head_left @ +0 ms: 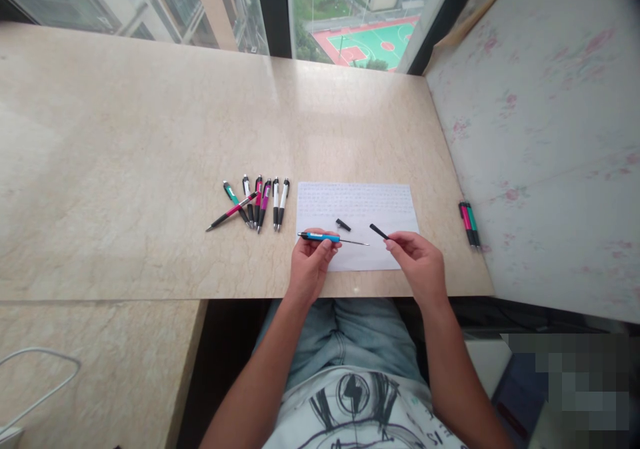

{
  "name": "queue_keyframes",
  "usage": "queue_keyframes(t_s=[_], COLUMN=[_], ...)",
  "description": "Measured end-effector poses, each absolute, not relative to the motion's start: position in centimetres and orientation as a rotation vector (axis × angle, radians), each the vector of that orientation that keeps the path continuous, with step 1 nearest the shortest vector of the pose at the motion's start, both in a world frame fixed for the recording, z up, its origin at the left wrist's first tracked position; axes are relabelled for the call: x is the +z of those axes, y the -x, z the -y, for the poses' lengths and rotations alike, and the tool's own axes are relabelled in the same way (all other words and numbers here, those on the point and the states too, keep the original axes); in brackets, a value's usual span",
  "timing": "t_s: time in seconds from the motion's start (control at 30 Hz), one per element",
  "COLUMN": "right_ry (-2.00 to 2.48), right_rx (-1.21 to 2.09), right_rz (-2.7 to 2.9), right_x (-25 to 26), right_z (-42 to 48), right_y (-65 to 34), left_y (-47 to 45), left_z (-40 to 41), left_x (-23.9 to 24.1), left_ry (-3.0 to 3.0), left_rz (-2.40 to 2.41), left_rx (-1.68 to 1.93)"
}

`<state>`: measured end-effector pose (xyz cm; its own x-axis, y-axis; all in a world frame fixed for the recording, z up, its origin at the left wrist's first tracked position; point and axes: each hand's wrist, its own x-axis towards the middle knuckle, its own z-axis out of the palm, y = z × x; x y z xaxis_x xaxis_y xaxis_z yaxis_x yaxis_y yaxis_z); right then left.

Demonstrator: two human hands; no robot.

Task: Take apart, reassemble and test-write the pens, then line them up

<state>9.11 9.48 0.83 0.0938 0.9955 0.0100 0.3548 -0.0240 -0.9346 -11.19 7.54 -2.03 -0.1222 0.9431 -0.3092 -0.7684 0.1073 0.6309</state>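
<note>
Beige counter (150, 122); blue pen (316, 237) between left fingers (321, 251).

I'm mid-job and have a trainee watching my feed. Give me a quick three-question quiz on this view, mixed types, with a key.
1. Which colour is the body of the pen in the left hand?
A) white
B) blue
C) purple

2. True or false: the right hand is empty.

3. Fill in the blank: a small black piece lies, apart from both hands, on the ____.

Key:
1. B, blue.
2. False; it holds a thin black part.
3. paper.
</note>
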Motion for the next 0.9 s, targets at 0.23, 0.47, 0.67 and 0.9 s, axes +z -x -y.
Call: queue_keyframes(t_s=[0.23,0.47,0.67,0.9], right_ry=[1.406,1.369,1.333,1.292], right_rx=[0.928,0.919,0.916,0.901], right_rz=[1.528,1.476,1.538,1.664], right_x=[2.9,2.8,2.6,2.6], right_z=[-7.8,-7.6,-8.3,-8.9], right_y=[-10.8,-9.9,-8.6,-6.4], left_y=[11.2,11.2,11.2,11.1], left_z=[-7.5,-7.6,-7.5,-7.5], left_x=[-2.1,-2.0,-2.1,-1.8], left_ry=[-0.278,-0.291,-0.3,-0.34], left_rz=[-0.838,-0.86,-0.839,-0.842], left_rx=[1.494,1.486,1.476,1.457])
